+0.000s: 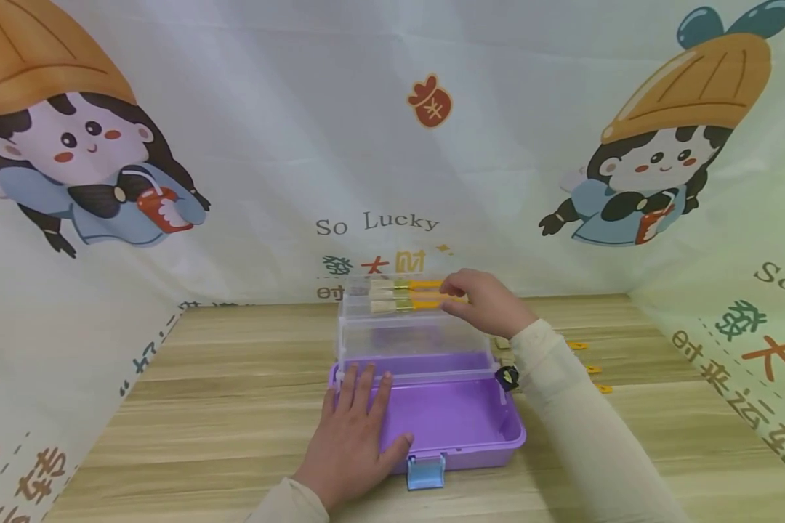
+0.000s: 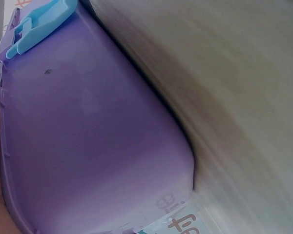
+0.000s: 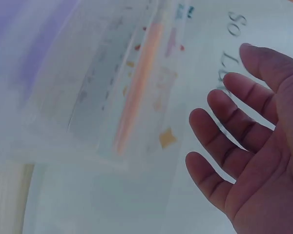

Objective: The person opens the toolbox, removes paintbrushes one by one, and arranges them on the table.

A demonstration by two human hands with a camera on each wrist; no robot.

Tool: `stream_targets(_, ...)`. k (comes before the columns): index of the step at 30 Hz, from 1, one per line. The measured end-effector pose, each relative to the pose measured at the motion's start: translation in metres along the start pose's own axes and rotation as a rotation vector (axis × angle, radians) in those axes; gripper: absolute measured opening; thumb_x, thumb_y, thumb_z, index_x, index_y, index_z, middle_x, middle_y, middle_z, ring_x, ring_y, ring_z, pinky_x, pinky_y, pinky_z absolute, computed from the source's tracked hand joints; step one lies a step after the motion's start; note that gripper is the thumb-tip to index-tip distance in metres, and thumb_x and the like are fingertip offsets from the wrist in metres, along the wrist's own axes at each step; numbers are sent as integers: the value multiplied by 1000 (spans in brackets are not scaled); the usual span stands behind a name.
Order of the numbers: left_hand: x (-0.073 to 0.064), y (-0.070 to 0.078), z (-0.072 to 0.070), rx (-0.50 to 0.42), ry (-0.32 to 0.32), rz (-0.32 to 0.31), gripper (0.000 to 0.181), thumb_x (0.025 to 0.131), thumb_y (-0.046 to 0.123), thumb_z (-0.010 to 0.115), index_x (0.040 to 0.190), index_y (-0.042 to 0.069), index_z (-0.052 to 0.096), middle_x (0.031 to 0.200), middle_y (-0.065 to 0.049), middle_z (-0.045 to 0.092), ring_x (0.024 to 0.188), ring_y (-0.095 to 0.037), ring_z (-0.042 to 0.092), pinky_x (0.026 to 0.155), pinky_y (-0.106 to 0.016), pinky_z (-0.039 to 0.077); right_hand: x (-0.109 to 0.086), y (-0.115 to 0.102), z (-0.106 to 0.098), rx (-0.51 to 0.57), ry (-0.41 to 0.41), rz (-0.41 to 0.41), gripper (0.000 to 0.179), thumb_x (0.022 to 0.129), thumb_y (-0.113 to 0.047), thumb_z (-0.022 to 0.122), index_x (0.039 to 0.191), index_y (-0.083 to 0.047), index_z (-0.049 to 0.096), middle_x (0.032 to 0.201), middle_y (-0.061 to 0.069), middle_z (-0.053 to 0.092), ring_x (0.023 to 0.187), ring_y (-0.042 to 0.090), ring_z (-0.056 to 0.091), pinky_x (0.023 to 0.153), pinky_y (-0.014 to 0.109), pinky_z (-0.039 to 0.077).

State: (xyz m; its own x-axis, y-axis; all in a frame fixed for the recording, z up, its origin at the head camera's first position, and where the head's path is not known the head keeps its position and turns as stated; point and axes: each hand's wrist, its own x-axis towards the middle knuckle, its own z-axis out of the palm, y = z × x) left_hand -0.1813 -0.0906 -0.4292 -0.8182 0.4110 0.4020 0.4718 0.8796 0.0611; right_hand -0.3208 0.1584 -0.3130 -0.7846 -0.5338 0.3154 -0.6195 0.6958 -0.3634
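A purple plastic box (image 1: 445, 418) stands with its lid raised. My left hand (image 1: 353, 443) lies flat over its left front corner, fingers spread. Behind the box rises a clear tray (image 1: 419, 338); above it, several flat paintbrushes (image 1: 384, 307) with pale bristles and orange handles lie side by side. My right hand (image 1: 487, 301) is by the handle ends. In the right wrist view its fingers (image 3: 210, 134) are loosely bent and hold nothing, apart from a blurred orange handle (image 3: 141, 87) behind clear plastic. A blue latch (image 1: 425, 472) hangs at the box's front.
More paintbrushes with orange handle ends (image 1: 603, 388) lie on the wooden tabletop (image 1: 235, 407) to the right, partly hidden by my right sleeve. A small black item (image 1: 507, 378) is near that sleeve at the box's right edge. A printed cloth (image 1: 301, 145) hangs behind and at the sides.
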Motion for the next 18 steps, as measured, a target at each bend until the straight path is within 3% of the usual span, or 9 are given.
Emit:
stream_targets(8, 0, 0, -2, -4, -31, -13, 83, 94, 63, 45, 151, 3, 39, 156, -23, 31, 146, -43, 19, 111, -64, 23, 39, -3, 19, -56, -136, -25, 20, 92, -18, 69, 107, -4, 71, 103, 7, 70, 97, 24, 65, 89, 42, 51)
stream_targets(12, -1, 1, -2, -9, -55, -18, 83, 95, 64, 44, 152, 4, 38, 157, -22, 29, 147, -43, 17, 112, -63, 21, 49, -3, 25, -82, -197, -32, 21, 93, -18, 69, 109, -4, 72, 107, 7, 71, 101, 24, 65, 92, 41, 50)
stream_targets(18, 0, 1, -3, 4, -35, -10, 82, 94, 63, 46, 151, 4, 40, 156, -22, 31, 146, -43, 20, 111, -64, 23, 57, -2, 29, -130, -234, -46, 19, 93, -18, 69, 108, -6, 72, 107, 6, 71, 100, 23, 65, 90, 39, 51)
